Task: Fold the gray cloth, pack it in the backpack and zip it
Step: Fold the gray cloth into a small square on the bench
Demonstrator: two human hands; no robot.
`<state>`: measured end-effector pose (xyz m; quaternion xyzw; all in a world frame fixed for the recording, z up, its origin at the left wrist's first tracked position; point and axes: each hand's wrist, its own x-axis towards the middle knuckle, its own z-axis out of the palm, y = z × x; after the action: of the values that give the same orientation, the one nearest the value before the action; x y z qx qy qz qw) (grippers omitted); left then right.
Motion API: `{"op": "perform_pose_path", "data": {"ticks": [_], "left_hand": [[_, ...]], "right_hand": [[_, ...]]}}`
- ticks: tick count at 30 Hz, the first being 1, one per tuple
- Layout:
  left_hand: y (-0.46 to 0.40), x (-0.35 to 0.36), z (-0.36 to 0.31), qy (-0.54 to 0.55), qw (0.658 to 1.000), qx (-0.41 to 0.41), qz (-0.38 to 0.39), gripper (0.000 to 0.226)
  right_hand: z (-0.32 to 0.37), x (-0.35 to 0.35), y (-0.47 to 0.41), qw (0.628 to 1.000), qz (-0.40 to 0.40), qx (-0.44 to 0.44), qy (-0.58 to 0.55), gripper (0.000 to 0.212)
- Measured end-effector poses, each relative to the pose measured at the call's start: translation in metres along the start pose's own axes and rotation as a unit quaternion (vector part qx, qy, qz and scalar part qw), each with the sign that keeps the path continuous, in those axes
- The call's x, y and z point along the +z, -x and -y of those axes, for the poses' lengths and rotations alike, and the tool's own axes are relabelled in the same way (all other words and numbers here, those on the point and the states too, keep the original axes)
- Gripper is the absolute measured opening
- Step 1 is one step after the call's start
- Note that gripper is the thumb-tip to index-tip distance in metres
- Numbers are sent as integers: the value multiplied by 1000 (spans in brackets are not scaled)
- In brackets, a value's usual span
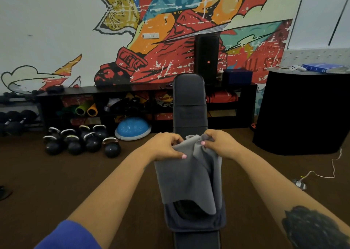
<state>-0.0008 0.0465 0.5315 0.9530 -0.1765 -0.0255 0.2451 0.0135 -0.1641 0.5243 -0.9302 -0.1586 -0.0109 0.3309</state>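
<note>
1. Gray cloth [187, 176] hung above the dark backpack [195, 221], which lay on the black bench [189, 101].
2. Left hand [166, 146] pinched the cloth's top edge.
3. Right hand [217, 142] gripped the same edge, just beside it.

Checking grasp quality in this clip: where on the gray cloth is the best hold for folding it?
The top edge, pinched from above at two spots, as the left hand and right hand do. The gray cloth hangs down from there over the backpack, so its weight probably pulls it flat.
</note>
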Motion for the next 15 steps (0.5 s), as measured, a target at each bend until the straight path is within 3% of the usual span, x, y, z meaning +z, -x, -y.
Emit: {"op": "perform_pose_path", "data": {"ticks": [2,7,11,14,15], "left_hand": [[2,-3,4,-5,1000,-6,13,16],[2,-4,15,87,995,-35,-39,19],[0,-3,14,149,985,-1,-92,22],[-1,-2,2,175,972,44,-153,9],[-2,-2,-2,192,965,61,-171,18]], "right_hand": [[-5,-2,-3,1000,-9,12,1,7],[-15,-5,-7,999,-24,35,3,18],[-18,-7,-9,998,-36,50,-11,12],[-20,-4,-10,997,-36,59,-16,19],[-20,-3,-11,997,-36,62,-19,20]]}}
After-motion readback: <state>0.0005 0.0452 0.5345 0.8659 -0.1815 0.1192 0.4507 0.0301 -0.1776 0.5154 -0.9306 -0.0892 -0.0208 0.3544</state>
